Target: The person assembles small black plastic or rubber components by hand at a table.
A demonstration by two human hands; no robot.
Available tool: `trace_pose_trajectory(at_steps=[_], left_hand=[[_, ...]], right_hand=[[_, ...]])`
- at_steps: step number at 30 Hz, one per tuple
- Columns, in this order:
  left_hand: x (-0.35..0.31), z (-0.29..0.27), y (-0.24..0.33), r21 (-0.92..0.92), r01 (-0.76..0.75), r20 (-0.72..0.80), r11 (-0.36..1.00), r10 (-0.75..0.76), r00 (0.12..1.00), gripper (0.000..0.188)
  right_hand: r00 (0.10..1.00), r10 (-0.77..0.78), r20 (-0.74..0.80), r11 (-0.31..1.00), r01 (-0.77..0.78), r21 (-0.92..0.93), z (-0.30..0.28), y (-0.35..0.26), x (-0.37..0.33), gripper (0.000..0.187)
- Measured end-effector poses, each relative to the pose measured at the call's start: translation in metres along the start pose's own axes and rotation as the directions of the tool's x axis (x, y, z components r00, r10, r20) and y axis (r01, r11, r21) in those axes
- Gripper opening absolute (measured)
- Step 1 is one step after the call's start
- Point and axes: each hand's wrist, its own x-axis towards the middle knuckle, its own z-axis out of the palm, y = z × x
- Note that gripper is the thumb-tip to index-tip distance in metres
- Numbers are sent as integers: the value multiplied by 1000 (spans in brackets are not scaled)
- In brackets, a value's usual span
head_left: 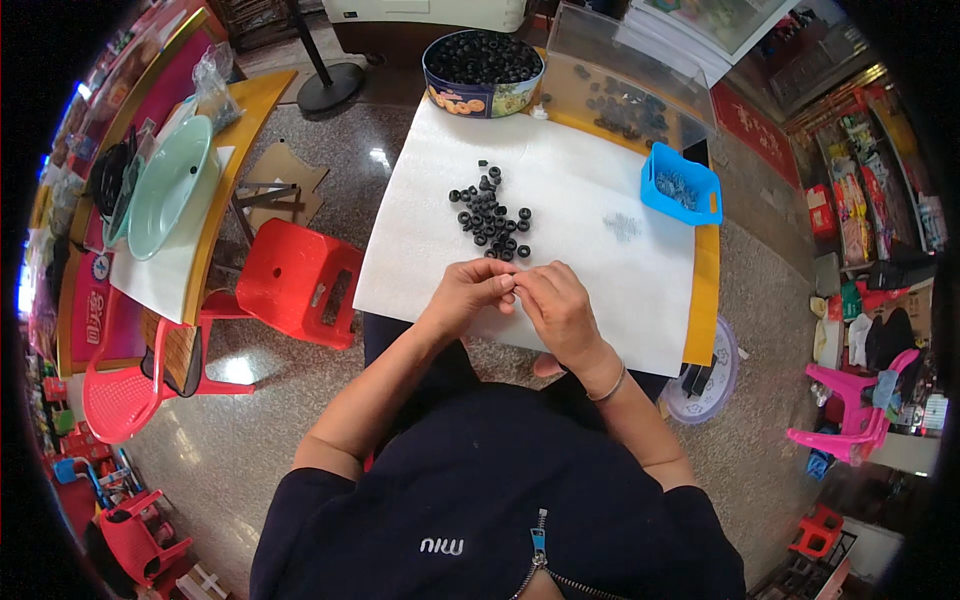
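A yellow table (pixel 703 300) shows along its right and far sides — the rest lies under a white sheet (pixel 570 175). Loose black rings (pixel 490 218) form a scattered heap left of the sheet's middle, some touching, a few apart. Off to the right lies a patch of thin grey bits (pixel 622 227). At the far left corner stands a round tin (pixel 475 103); a clear tub (pixel 680 105) sits beyond the sheet — and a blue basket (pixel 682 207) near its right edge.
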Motion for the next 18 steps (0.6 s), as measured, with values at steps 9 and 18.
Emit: trace_pose_trajectory(at_steps=[9, 18], left_hand=[[-6, 5, 0, 137, -38, 45, 990, 32, 998, 30], [-5, 1, 16, 261, 144, 101, 954, -175, 979, 33]], right_hand=[[999, 7, 38, 999, -8, 42, 0, 4, -7, 16], [1000, -10, 25, 997, 8, 74, 4, 4, -14, 17]])
